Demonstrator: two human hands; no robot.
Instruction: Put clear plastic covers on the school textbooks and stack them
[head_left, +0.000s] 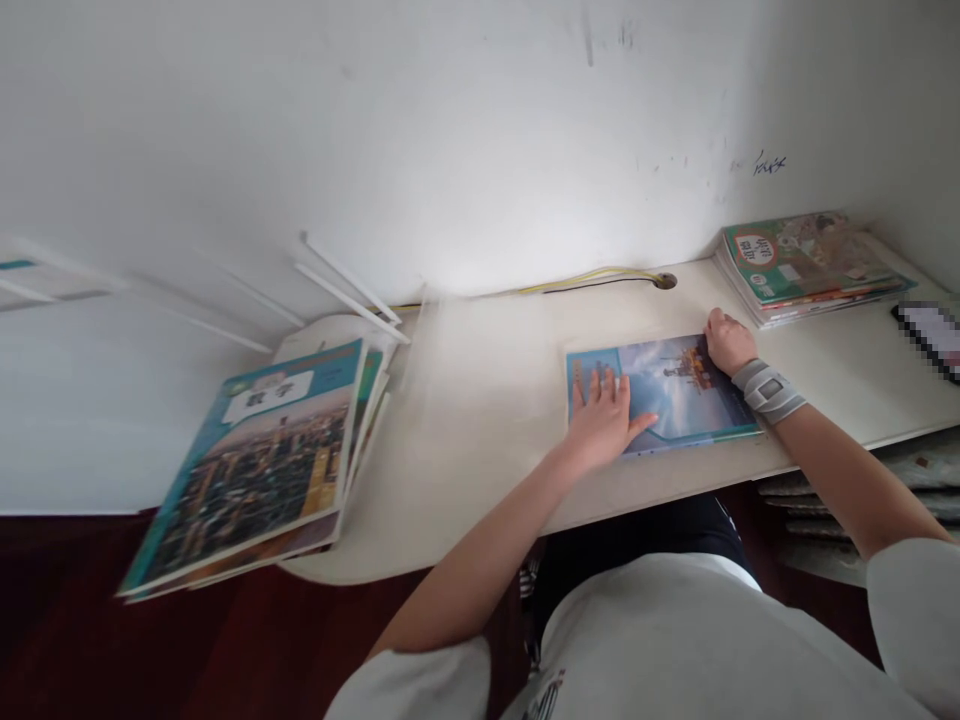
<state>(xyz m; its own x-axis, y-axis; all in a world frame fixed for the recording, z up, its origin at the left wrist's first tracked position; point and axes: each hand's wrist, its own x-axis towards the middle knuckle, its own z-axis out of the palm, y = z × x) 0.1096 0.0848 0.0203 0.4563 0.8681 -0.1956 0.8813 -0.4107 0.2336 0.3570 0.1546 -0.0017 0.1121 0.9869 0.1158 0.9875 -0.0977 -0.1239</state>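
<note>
A book point(667, 385) with a blue sky cover and an orange offshore rig lies flat on the white desk. My left hand point(602, 418) rests on the left part of its cover, palm down with the fingers spread. At the book's far right corner, my right hand point(729, 342) has its fingers curled round the edge. A grey band with a buckle wraps my right wrist. To the left of the book is something see-through and rectangular point(480, 345), too faint to make out fully.
A stack of books point(814, 260) stands at the back right, near a phone point(930, 335). More books point(262, 450) with a city cover overhang the desk's left end beside white rods point(349, 280). Cables point(592, 277) run along the wall into a round hole point(664, 281).
</note>
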